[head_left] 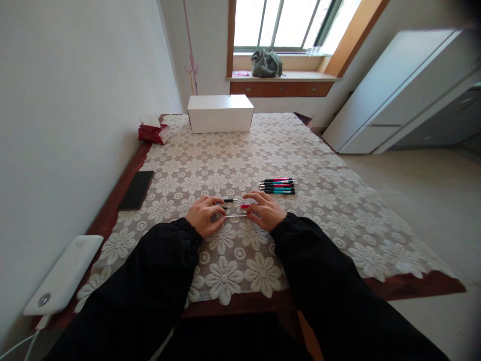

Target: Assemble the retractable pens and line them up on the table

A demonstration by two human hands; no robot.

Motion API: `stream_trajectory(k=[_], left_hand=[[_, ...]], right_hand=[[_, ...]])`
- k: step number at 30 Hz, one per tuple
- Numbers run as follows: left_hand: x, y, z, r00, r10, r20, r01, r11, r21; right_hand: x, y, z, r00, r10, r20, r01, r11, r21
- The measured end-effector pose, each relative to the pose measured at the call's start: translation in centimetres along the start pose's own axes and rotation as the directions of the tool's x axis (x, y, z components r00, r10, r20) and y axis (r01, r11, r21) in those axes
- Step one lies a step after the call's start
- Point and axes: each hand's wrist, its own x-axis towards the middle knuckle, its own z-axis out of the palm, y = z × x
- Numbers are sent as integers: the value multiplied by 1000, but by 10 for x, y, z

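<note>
Left hand (205,214) and right hand (265,209) each pinch one end of a thin white pen refill (236,215) on the floral lace-covered surface (300,150); no writing is readable.

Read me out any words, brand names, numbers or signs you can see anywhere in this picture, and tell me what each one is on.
No text can be read anywhere.
White box: plain sides, no print visible.
Red tissue pack: any print too small and blurred to read.
White power bank: a round mark only, no legible lettering.
Phone: dark, blank screen.
Pens and the parts at the left hand and right hand: too small to tell.
</note>
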Motion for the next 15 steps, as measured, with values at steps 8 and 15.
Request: stream_trajectory(k=[8, 15], left_hand=[[0, 1, -3, 1000, -10, -9, 10, 1000, -4], [0, 1, -1, 1000, -20, -5, 20, 1000, -7]], right_hand=[[0, -1, 1, 1000, -11, -8, 11, 1000, -3], [0, -2, -1, 997, 18, -72, -16, 999, 29]])
